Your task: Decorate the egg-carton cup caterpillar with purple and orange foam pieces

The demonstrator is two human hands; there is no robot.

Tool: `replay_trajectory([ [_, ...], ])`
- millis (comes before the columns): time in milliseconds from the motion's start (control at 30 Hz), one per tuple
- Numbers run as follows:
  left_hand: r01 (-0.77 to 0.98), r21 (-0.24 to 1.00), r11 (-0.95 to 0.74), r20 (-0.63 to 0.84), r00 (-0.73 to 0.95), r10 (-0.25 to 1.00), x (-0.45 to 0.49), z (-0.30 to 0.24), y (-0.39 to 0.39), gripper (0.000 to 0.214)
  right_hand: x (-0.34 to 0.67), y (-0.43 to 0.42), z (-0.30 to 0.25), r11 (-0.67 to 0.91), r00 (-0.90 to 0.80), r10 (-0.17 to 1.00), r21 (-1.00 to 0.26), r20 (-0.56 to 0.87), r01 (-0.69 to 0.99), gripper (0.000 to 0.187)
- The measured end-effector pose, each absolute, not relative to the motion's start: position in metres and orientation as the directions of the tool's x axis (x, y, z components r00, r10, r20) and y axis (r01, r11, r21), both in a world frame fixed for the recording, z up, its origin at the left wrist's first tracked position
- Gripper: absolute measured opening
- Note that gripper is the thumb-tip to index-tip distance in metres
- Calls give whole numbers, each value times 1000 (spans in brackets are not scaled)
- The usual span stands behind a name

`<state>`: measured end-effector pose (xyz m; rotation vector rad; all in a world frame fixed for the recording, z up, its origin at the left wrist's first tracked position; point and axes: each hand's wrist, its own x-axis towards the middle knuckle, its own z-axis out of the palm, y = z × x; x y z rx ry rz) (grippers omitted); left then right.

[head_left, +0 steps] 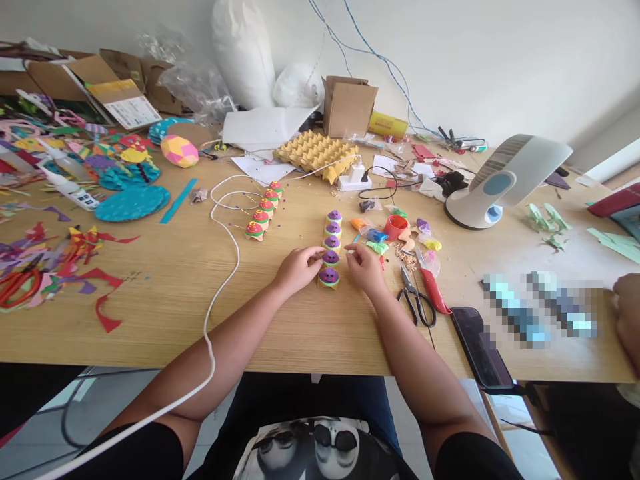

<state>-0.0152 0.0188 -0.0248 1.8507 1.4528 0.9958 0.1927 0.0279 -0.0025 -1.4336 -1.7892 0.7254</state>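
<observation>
A purple-topped egg-carton strip [331, 258] stands on a wooden worktop [200, 260], in from the middle of the front edge. The left hand [301, 268], fingers bent, is at the strip's left side; the right hand [366, 267], half-curled, is just beside its right side. Whether either grips cannot be told. A red-topped strip [261, 217] sits farther from the front edge; a phone [475, 343] lies at that edge, near scissors [411, 289].

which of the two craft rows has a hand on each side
The purple-topped row: its near part lies between the left hand and right hand. The red-topped row stands farther left, not between them.
</observation>
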Motion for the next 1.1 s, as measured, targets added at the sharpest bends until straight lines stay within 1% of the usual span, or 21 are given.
replay_trajectory([
  [100, 552, 798, -243, 204, 132, 970, -15, -23, 18, 34, 203, 30, 4, 210, -45, 967, -690, 249, 693, 26],
  [167, 558, 794, -243, 202, 135, 970, -14, -22, 18, 34, 207, 31, 8, 187, -34, 966, -607, 255, 772, 27],
  [233, 562, 792, -239, 197, 136, 971, -14, -23, 18, 35, 208, 32, 9, 192, -66, 966, -522, 249, 831, 29],
  [300, 565, 793, -230, 187, 133, 973, -15, -24, 18, 36, 205, 30, 9, 232, -135, 961, -440, 240, 868, 31],
  [400, 561, 799, -217, 174, 131, 976, -15, -25, 19, 37, 197, 26, 7, 281, -220, 955, -381, 196, 881, 32],
  [567, 509, 833, -215, 165, 142, 976, -15, -27, 19, 38, 187, 18, 6, 307, -275, 952, -423, 135, 853, 31],
  [700, 375, 909, -184, 147, 124, 981, -14, -29, 20, 36, 186, 16, 7, 318, -291, 947, -529, 138, 787, 32],
  [833, 163, 982, -94, 79, 97, 992, -11, -28, 20, 35, 186, 18, 5, 317, -292, 945, -632, 148, 707, 31],
  [933, -36, 999, 4, -1, 73, 997, -7, -22, 19, 34, 185, 19, 1, 313, -282, 946, -677, 160, 666, 30],
  [1033, -241, 959, 150, -137, 72, 988, -6, -13, 16, 35, 184, 21, -1, 305, -275, 948, -717, 163, 627, 31],
  [1100, -334, 910, 247, -228, 98, 969, -6, -7, 14, 35, 184, 21, -2, 265, -249, 958, -767, 142, 585, 30],
])
